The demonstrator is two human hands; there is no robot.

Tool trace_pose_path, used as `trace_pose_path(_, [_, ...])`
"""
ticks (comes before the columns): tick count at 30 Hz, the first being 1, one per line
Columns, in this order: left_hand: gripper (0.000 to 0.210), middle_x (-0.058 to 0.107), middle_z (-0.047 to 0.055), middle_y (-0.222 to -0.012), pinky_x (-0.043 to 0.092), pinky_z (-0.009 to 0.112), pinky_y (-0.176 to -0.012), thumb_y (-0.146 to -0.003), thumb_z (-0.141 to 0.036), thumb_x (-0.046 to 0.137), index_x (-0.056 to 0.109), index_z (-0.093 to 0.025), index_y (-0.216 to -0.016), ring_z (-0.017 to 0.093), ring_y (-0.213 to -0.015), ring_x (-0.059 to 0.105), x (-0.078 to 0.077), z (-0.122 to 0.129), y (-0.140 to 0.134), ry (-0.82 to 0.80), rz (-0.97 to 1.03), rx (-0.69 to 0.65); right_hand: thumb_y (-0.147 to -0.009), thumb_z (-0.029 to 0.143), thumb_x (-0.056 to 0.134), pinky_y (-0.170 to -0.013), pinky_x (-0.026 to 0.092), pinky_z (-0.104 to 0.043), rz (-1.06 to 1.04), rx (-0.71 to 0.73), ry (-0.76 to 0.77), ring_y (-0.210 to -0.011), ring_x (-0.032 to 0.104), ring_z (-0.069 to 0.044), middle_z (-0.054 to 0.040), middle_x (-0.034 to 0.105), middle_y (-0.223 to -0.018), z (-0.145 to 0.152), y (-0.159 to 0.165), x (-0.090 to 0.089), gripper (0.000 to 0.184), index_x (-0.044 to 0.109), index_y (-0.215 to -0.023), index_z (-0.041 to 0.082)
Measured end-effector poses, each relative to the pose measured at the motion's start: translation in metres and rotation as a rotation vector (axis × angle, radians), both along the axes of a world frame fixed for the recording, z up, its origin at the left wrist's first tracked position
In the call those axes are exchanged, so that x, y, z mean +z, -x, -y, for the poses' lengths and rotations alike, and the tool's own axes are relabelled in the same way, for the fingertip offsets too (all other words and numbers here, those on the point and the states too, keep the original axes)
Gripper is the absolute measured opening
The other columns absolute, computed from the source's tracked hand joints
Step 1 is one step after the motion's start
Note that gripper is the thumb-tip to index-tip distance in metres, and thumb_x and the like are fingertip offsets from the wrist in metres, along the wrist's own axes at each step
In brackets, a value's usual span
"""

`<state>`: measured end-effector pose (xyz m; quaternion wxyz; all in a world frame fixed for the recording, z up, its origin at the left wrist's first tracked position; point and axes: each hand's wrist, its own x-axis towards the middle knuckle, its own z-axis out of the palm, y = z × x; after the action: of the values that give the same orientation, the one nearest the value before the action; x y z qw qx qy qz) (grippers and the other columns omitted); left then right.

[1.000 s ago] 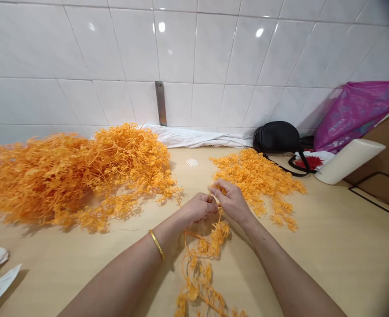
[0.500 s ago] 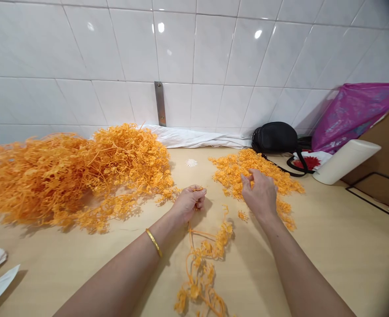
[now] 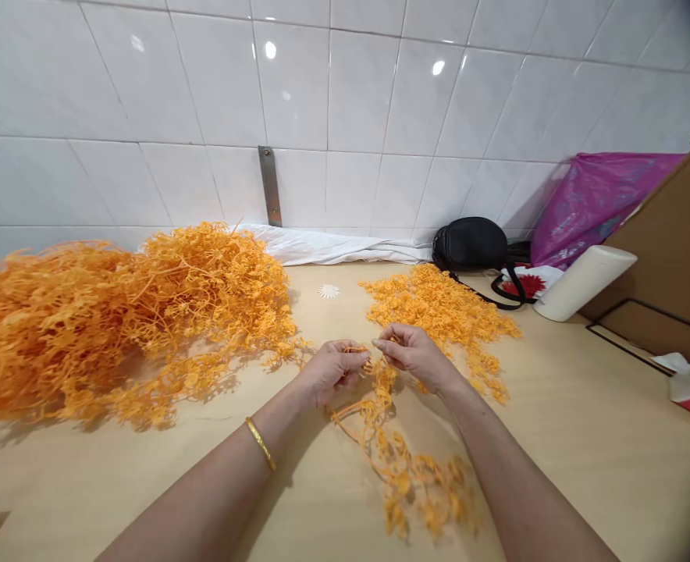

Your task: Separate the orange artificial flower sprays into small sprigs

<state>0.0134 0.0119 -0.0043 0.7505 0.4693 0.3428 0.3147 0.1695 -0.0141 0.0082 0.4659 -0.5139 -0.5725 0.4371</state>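
Observation:
My left hand (image 3: 336, 368), with a gold bangle on its wrist, is closed round the stem of an orange artificial flower sprig (image 3: 400, 468). The branched sprig dangles below toward me, its far end blurred. Close beside it, my right hand (image 3: 418, 355) pinches an upper part of the same sprig; the exact piece between the fingertips is partly hidden. Behind the right hand lies a loose heap of small orange flower pieces (image 3: 444, 300). To the left of my left hand spreads a large pile of orange sprigs (image 3: 204, 304).
A white daisy-shaped piece (image 3: 328, 291) lies between the piles. By the tiled wall are a white cloth (image 3: 333, 246) and a black bag (image 3: 471, 242) with a strap. At right stand a white cylinder (image 3: 585, 282), a purple plastic bag (image 3: 602, 203), cardboard (image 3: 673, 250) and a black wire frame (image 3: 631, 351).
My right hand has moved from over the small heap leftward to my left hand and closed on the sprig. The hanging sprig has swung to the right. The view has shifted slightly right.

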Motion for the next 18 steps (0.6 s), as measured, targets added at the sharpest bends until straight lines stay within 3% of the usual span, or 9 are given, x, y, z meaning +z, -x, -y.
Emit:
trace_pose_path(3, [0.025,0.043,-0.005,-0.044,0.009,0.02,-0.037,-0.056,-0.029,0.069,0.055,-0.011,-0.066,0.0,-0.032,0.021,0.0029,0.0045,-0.0028,-0.031,-0.034,-0.012,-0.062,0.039,0.064,-0.039,0.025,-0.018,-0.141,-0.048,0.038,-0.039,0.035,-0.004,0.007,0.044,-0.045,-0.0018,0.0111,-0.0049,0.027,0.049,-0.061,0.016])
trace_pose_path(6, [0.023,0.053,-0.001,-0.052,0.012,0.019,-0.037,-0.051,-0.023,0.071,0.057,-0.011,-0.065,0.001,-0.036,0.029,0.0045,0.0054,-0.0055,-0.043,-0.069,0.04,-0.061,0.04,0.065,-0.044,0.033,-0.019,-0.25,0.031,0.123,-0.043,0.044,-0.006,0.0039,0.053,-0.053,0.0001,0.0119,-0.0041,0.027,0.052,-0.067,0.016])
trace_pose_path(9, [0.016,0.059,0.004,-0.061,0.015,0.018,-0.037,-0.05,-0.015,0.068,0.056,-0.011,-0.061,0.002,-0.04,0.037,0.0036,0.0043,-0.0079,-0.022,-0.084,0.097,-0.059,0.037,0.067,-0.053,0.039,-0.021,-0.279,0.103,0.158,-0.05,0.049,-0.007,0.0016,0.057,-0.059,0.0009,0.0085,-0.0026,0.028,0.056,-0.072,0.016])
trace_pose_path(11, [0.013,0.058,0.002,-0.057,0.013,0.018,-0.036,-0.053,-0.012,0.063,0.052,-0.012,-0.061,0.001,-0.036,0.03,0.0021,0.0033,-0.0085,0.008,-0.086,0.102,-0.06,0.037,0.066,-0.056,0.039,-0.023,-0.236,0.105,0.131,-0.053,0.05,-0.008,0.0011,0.057,-0.06,0.0,0.0073,-0.0032,0.027,0.057,-0.074,0.015])
trace_pose_path(14, [0.012,0.046,-0.005,-0.045,0.008,0.019,-0.035,-0.056,-0.011,0.059,0.05,-0.015,-0.063,0.0,-0.03,0.019,0.0003,0.0022,-0.008,0.037,-0.115,0.069,-0.065,0.037,0.061,-0.05,0.035,-0.022,-0.008,-0.015,-0.02,-0.05,0.044,-0.008,0.0025,0.052,-0.055,-0.002,0.0079,-0.0056,0.023,0.057,-0.067,0.015])
trace_pose_path(18, [0.011,0.039,-0.007,-0.044,0.006,0.02,-0.035,-0.057,-0.017,0.061,0.054,-0.013,-0.064,-0.001,-0.031,0.016,0.0032,0.0004,-0.0086,-0.008,-0.115,0.01,-0.071,0.039,0.054,-0.044,0.027,-0.022,0.234,-0.277,-0.209,-0.045,0.034,-0.008,0.0043,0.04,-0.046,-0.0046,0.0139,-0.0089,0.029,0.049,-0.053,0.016])
